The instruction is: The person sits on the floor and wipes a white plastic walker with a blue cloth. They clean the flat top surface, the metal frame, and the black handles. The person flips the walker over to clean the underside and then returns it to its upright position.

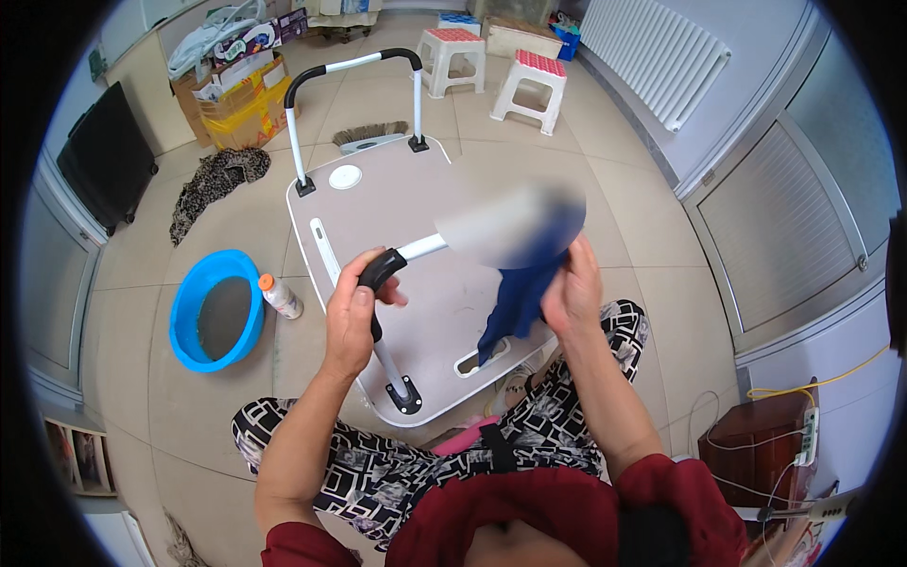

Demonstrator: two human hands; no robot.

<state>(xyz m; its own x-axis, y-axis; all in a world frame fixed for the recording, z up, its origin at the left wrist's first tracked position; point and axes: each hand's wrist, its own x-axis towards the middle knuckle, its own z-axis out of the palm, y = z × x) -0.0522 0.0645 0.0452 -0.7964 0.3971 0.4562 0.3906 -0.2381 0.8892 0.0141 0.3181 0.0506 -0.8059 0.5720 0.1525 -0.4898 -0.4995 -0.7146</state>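
A small folding table lies upside down before me, its grey-brown underside (418, 198) facing up and its two tubular legs raised. My left hand (358, 312) grips the black-sleeved corner of the nearer white metal leg (423, 246). In my right hand (572, 290) is a dark blue cloth (521, 301), held at the other end of that leg; a blurred patch hides part of the leg and cloth there. The cloth's lower end hangs over a slotted opening near the table's edge. The farther leg (354, 62) stands upright with no hand on it.
Left of the table are a blue basin (181, 322) of murky water and an orange-capped bottle (283, 298). Beyond lie a patterned cloth (212, 188), a brush (370, 136), a cardboard box (244, 113) and plastic stools (531, 88). A power strip (808, 436) with cables is at right.
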